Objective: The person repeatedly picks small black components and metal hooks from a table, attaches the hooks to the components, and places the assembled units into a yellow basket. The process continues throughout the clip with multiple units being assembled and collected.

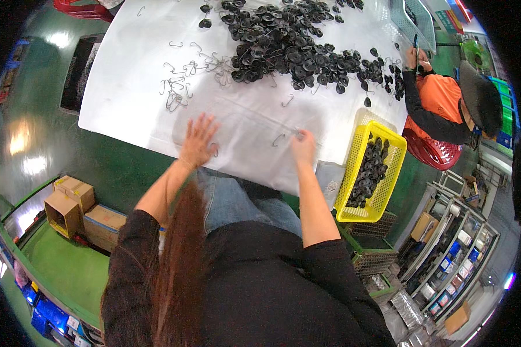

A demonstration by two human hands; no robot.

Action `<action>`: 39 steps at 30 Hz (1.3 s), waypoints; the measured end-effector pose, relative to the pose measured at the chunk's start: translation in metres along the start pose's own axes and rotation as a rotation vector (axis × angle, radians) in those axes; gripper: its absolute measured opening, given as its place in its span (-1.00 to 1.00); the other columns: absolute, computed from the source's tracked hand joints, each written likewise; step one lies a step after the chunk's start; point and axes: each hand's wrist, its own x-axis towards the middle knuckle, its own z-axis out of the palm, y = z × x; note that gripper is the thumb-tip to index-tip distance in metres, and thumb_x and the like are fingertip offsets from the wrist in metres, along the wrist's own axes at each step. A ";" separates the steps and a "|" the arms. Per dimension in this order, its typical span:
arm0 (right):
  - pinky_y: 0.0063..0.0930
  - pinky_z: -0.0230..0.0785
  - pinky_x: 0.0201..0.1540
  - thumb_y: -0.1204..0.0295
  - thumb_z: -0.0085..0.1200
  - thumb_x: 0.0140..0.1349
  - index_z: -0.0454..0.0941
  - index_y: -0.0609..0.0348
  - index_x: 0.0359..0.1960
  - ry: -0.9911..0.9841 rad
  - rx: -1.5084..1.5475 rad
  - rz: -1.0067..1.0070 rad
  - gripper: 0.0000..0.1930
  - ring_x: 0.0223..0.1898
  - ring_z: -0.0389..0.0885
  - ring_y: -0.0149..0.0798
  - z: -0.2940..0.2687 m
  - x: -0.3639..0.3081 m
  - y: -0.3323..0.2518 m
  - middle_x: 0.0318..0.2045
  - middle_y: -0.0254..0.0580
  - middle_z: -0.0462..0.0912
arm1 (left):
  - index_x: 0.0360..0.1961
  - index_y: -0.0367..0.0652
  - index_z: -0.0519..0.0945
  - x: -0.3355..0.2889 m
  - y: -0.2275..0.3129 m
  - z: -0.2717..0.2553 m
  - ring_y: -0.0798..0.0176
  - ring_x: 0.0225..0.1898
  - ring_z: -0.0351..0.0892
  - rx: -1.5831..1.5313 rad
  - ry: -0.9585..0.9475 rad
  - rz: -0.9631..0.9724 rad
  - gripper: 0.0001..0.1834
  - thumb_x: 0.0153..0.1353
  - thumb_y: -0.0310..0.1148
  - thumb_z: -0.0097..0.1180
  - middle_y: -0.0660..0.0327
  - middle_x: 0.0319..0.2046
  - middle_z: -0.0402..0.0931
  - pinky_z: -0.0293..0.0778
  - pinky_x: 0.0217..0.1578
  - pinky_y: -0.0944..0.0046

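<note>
Wire hook (278, 140): on white table (121, 110), between hands, nearer right; long axis diagonal, far end rightward. Left hand (199, 140): fingers spread, gripping nothing. Right hand (303, 147): fingertips gathered; contents cannot be told.

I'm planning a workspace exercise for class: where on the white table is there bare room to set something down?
Widest: the left side of the white table, between its edge and the wire hooks. A smaller patch lies between the right hand and yellow basket. Crowded: the upper middle, under black discs.
</note>
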 end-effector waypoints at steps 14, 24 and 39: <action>-0.49 0.39 -0.20 0.48 0.09 0.02 0.54 0.24 -0.24 -0.055 0.129 -0.034 -0.77 -0.30 0.54 -0.33 -0.109 -0.008 0.033 -0.32 -0.13 0.56 | 0.21 0.13 0.24 0.153 0.070 0.077 0.20 0.34 -0.16 0.017 0.054 0.093 -0.44 0.13 -0.15 -0.08 0.37 0.26 0.08 -0.33 0.28 -0.13; -0.51 0.41 -0.31 0.43 0.08 0.07 0.52 0.26 -0.22 -0.241 0.137 0.300 -0.76 -0.37 0.56 -0.37 -0.118 -0.103 0.115 -0.39 -0.18 0.61 | 0.29 0.05 0.04 0.087 -0.090 -0.012 0.12 0.36 -0.25 0.145 0.278 -0.199 -0.28 0.11 -0.17 0.00 0.26 0.31 -0.09 -0.36 0.27 -0.16; -0.59 0.39 -0.42 0.45 -0.01 0.15 0.51 0.23 -0.19 -0.268 0.064 0.313 -0.79 -0.38 0.53 -0.45 -0.044 -0.170 -0.019 -0.37 -0.27 0.58 | 0.28 0.07 0.09 0.133 -0.221 -0.063 0.19 0.34 -0.15 0.364 0.020 -0.186 -0.43 0.24 -0.17 -0.22 0.34 0.29 0.03 -0.32 0.26 -0.16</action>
